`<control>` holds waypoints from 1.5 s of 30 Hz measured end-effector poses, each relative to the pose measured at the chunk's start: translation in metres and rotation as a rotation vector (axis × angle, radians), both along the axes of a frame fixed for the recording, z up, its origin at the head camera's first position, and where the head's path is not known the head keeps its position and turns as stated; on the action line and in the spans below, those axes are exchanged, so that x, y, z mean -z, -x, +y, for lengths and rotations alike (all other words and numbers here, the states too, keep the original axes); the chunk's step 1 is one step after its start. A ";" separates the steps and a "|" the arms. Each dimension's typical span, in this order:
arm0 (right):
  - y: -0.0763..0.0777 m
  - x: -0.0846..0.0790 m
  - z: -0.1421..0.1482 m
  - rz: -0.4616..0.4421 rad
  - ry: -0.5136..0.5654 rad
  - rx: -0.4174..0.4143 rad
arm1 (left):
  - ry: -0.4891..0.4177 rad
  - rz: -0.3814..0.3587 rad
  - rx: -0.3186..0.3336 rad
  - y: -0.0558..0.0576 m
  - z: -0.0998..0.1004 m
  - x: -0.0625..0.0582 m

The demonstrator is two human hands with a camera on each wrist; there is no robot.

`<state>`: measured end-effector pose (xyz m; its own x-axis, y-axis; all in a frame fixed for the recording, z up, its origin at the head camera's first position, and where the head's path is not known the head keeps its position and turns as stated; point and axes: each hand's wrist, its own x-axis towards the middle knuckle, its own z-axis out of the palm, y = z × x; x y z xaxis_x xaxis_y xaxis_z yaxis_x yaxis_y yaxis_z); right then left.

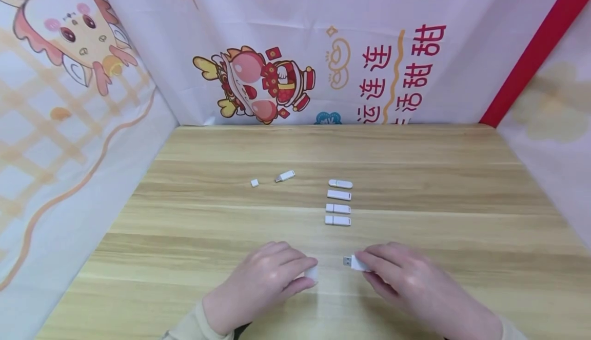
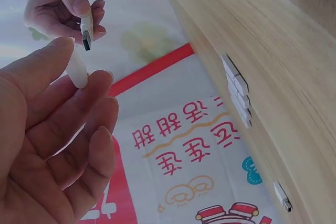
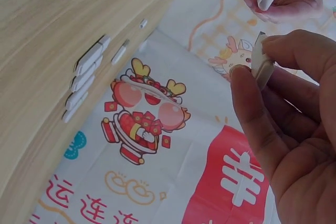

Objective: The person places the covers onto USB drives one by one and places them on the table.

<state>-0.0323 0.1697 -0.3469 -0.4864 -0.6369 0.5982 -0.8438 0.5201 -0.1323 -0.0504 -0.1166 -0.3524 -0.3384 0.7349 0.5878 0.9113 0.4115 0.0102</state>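
Note:
Between thumb and fingers, my left hand pinches a small white USB cap; its rounded end shows in the left wrist view. Across from it, my right hand pinches a white USB flash drive whose bare metal plug points toward the cap. A gap separates cap and plug, and both are held over the near part of the table. Part of the drive's body is hidden by the right fingers. In the right wrist view the drive is seen from its side.
Beyond the hands, several white USB drives lie in a column on the wooden table. Farther left lie an uncapped drive and a loose white cap. A printed cloth hangs behind the table's far edge.

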 end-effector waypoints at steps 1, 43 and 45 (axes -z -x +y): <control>0.000 0.001 0.000 0.004 0.003 -0.003 | -0.002 -0.005 0.000 0.000 0.000 0.001; -0.006 -0.003 -0.009 -0.062 -0.066 -0.017 | -0.014 0.022 0.030 0.006 0.009 -0.009; -0.006 -0.004 -0.010 -0.065 -0.065 -0.018 | -0.008 0.028 0.034 0.006 0.011 -0.011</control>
